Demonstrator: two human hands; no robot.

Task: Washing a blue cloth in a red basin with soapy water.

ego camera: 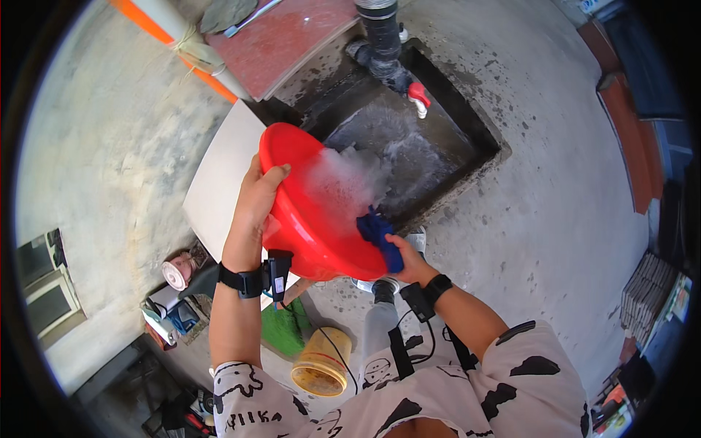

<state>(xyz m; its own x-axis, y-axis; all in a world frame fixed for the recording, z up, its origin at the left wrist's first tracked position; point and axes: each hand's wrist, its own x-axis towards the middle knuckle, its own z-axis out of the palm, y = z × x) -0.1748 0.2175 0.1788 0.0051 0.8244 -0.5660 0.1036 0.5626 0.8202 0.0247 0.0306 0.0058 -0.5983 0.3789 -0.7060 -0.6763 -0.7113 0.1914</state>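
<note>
A red plastic basin (296, 219) is tilted over a sunken concrete wash pit (405, 159), and foamy water (350, 180) pours from it into the pit. My left hand (260, 189) grips the basin's rim at the upper left, with the thumb on the inner side. At the basin's lower right, my right hand (408, 257) holds a dark blue cloth (378, 235) against the rim; its fingers are partly hidden. Suds and wet swirls cover part of the pit floor. A tap with a red handle (418, 93) stands over the pit, beside a black wrapped pipe (380, 44).
A red slab (296, 38) adjoins the pit's upper left, with a stone (227, 13) and a toothbrush (252, 19) on it. A white board (224, 175) lies left of the basin. Below are a yellow bucket (323, 361) and a green mat (285, 328).
</note>
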